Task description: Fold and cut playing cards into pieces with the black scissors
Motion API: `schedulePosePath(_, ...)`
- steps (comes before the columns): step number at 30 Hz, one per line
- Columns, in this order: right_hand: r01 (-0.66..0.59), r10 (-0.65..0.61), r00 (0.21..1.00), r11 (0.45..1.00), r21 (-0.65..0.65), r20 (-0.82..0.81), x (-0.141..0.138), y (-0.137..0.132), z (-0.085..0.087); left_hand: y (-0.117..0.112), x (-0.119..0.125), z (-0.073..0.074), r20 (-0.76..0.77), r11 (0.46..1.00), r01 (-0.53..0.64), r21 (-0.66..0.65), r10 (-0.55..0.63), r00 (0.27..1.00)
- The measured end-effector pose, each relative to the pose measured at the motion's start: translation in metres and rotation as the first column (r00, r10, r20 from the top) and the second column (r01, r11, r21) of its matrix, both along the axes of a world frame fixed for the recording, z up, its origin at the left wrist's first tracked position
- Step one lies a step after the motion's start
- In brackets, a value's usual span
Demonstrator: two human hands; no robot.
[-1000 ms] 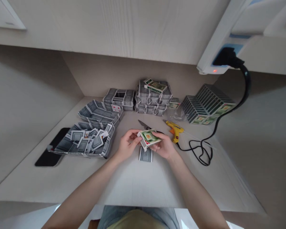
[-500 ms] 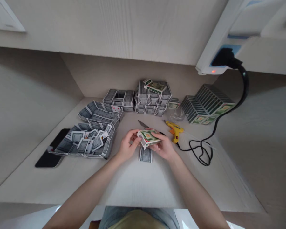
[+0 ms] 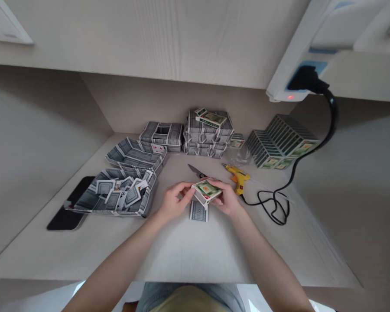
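Note:
A small green-faced card box is held above the desk between both hands. My right hand grips its right side with curled fingers. My left hand pinches its left end, where a white flap hangs open. Directly below the box, a small pile of grey-backed cards lies on the desk.
Trays built of grey cards lie at left, over a black phone. Stacked card constructions stand at the back, rows of card boxes at right. Scissors and a yellow glue gun with black cord lie behind my hands.
The box has shifted slightly right and tilted, and my left fingers have moved along its left end. Everything else stays put.

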State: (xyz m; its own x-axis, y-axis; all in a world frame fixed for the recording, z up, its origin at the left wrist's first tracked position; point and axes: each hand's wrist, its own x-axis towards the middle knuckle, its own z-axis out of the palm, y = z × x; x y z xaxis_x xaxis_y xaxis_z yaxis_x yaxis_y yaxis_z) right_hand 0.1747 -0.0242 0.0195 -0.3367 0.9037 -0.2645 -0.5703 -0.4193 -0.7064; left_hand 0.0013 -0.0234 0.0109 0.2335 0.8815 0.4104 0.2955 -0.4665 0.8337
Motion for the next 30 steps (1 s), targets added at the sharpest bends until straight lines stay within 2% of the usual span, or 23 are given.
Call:
schedulePosePath(3,0.012,-0.011,1.000,1.000,-0.012,0.027,0.0006,-0.0003,0.0016,-0.0019,-0.0024,0.0019,-0.086,0.987,-0.026,0.161,0.040,0.995)
schedulePosePath(6,0.027,-0.027,0.998,1.000,-0.004,0.065,0.0008,-0.0007,0.0018,-0.0029,-0.0048,0.0015,-0.132,0.974,0.020,0.226,0.010,0.991)
schedulePosePath(9,0.076,-0.085,0.983,0.995,0.060,0.161,0.0004,-0.0017,0.0025,-0.0035,-0.0056,-0.0007,-0.158,0.970,0.033,0.240,0.005,0.987)
schedulePosePath(14,0.147,-0.197,0.929,0.973,0.178,0.314,-0.0024,-0.0057,0.0084,-0.0025,-0.0037,-0.0041,-0.214,0.972,-0.033,0.234,0.084,0.973)
schedulePosePath(20,0.152,-0.209,0.905,0.972,0.177,0.372,-0.0019,-0.0053,0.0091,-0.0032,-0.0032,-0.0025,-0.279,0.986,-0.059,0.154,0.100,0.955)
schedulePosePath(23,0.155,-0.191,0.929,0.979,0.133,0.317,0.0005,-0.0026,0.0063,-0.0047,-0.0021,0.0006,-0.163,0.999,-0.028,0.023,0.031,0.986)
schedulePosePath(25,0.123,-0.147,0.953,0.987,0.102,0.267,0.0023,-0.0015,0.0055,-0.0042,-0.0011,0.0024,0.005,0.989,0.048,-0.142,-0.048,0.999)
schedulePosePath(26,0.102,-0.120,0.963,0.991,0.084,0.240,0.0033,-0.0012,0.0056,-0.0032,-0.0006,0.0031,0.107,0.966,0.110,-0.235,-0.087,0.990)
schedulePosePath(28,0.052,-0.060,0.980,0.998,0.044,0.190,0.0051,-0.0014,0.0065,-0.0003,-0.0002,0.0038,0.321,0.879,0.275,-0.391,-0.150,0.935)
schedulePosePath(30,-0.011,0.009,0.988,1.000,0.014,0.153,0.0067,-0.0022,0.0079,0.0030,-0.0006,0.0038,0.507,0.752,0.454,-0.478,-0.185,0.842)
